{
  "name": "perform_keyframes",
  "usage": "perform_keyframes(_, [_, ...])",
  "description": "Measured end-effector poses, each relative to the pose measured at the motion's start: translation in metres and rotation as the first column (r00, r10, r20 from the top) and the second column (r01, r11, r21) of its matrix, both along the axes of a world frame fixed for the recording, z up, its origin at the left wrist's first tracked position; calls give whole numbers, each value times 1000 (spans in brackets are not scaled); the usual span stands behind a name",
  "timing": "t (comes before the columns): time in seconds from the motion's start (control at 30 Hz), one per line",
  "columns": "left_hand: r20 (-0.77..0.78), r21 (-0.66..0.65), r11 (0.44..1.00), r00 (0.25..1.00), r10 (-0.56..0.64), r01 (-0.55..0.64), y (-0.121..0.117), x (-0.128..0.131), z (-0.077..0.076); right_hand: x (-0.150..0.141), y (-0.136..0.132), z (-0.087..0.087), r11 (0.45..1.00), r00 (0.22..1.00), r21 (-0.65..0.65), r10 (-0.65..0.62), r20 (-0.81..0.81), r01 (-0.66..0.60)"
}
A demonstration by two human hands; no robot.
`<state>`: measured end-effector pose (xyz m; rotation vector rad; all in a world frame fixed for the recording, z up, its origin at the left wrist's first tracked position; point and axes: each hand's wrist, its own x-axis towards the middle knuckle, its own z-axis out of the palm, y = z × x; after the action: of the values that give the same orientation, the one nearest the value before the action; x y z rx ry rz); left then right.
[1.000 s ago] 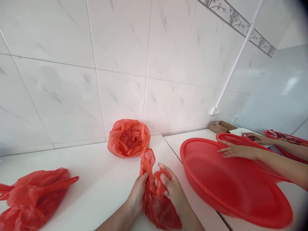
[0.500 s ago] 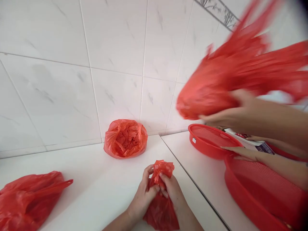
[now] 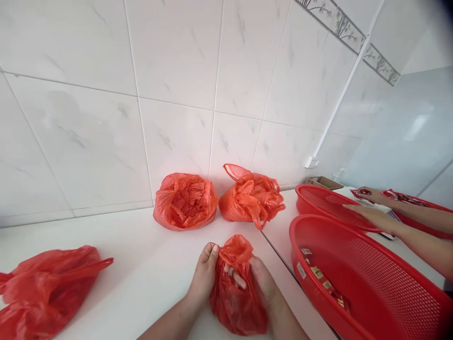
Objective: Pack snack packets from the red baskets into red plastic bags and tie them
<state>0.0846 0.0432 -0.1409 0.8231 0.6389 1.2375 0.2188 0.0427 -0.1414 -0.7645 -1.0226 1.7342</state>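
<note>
A small red plastic bag [image 3: 236, 293] rests on the white counter [image 3: 148, 269] right in front of me. My left hand [image 3: 204, 273] grips its left side near the bunched neck. On its right side, my right hand [image 3: 262, 283] is closed on the plastic, fingers pressed into the bag. The bag's top is gathered into a knot-like tuft between both hands.
Two red bags [image 3: 185, 200] [image 3: 252, 196] sit against the tiled wall; a third [image 3: 46, 290] lies at the far left. A large red mesh basket [image 3: 371, 293] holds a few small packets, with another basket [image 3: 329, 204] behind. Another person's hands [image 3: 368, 212] reach over them at right.
Another person swung a red bag through the air and set it by the wall next to the open bag. The big basket shifted. My hands kept bunching the small bag's neck.
</note>
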Motion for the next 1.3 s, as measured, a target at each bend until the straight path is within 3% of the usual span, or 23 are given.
perform_keyframes(0.07, [12, -20, 1000, 1000, -17, 17, 2, -2, 0, 2, -1, 2, 998, 996, -33, 53, -65, -55])
perform_keyframes(0.13, [26, -34, 999, 1000, -14, 15, 4, -3, -1, 3, 0, 2, 999, 997, -36, 25, -80, -28])
perform_keyframes(0.37, [1, 1, 1000, 1000, -9, 9, 8, -7, -6, 5, 13, -5, 981, 961, 99, -184, 206, 167])
perform_keyframes(0.43, [-42, 43, 999, 999, -30, 31, 7, -6, -6, 6, 15, -8, 954, 885, 202, -284, 369, 222])
perform_keyframes(0.5, [-107, 102, 993, 993, -49, 60, 4, -3, -6, 6, 16, -11, 913, 758, 305, -397, 518, 270])
perform_keyframes(0.6, [-236, 207, 974, 971, -45, 95, 3, 2, -9, 6, 16, -16, 859, 596, 394, -512, 619, 328])
perform_keyframes(0.67, [-328, 278, 955, 945, -4, 101, 3, 4, -13, 7, 17, -18, 842, 557, 431, -538, 633, 324])
perform_keyframes(0.73, [-417, 343, 934, 907, 59, 98, 4, 4, -17, 7, 18, -17, 846, 590, 435, -529, 610, 309])
perform_keyframes(0.8, [-500, 406, 908, 857, 126, 103, 4, 2, -20, 9, 19, -16, 874, 684, 392, -473, 555, 287])
perform_keyframes(0.93, [-611, 517, 845, 750, 252, 137, 4, -2, -21, 15, 18, -10, 966, 868, 211, -228, 441, 146])
perform_keyframes(1.07, [-649, 581, 805, 666, 367, 122, 6, -6, -21, 23, 10, 2, 990, 934, 134, -76, 348, 30])
perform_keyframes(1.17, [-657, 598, 796, 627, 418, 96, 5, -7, -20, 23, 9, 3, 979, 909, 206, -97, 405, 12])
perform_keyframes(1.3, [-668, 626, 767, 604, 434, 141, -3, -1, -18, 15, 15, -8, 904, 705, 389, -394, 590, 179])
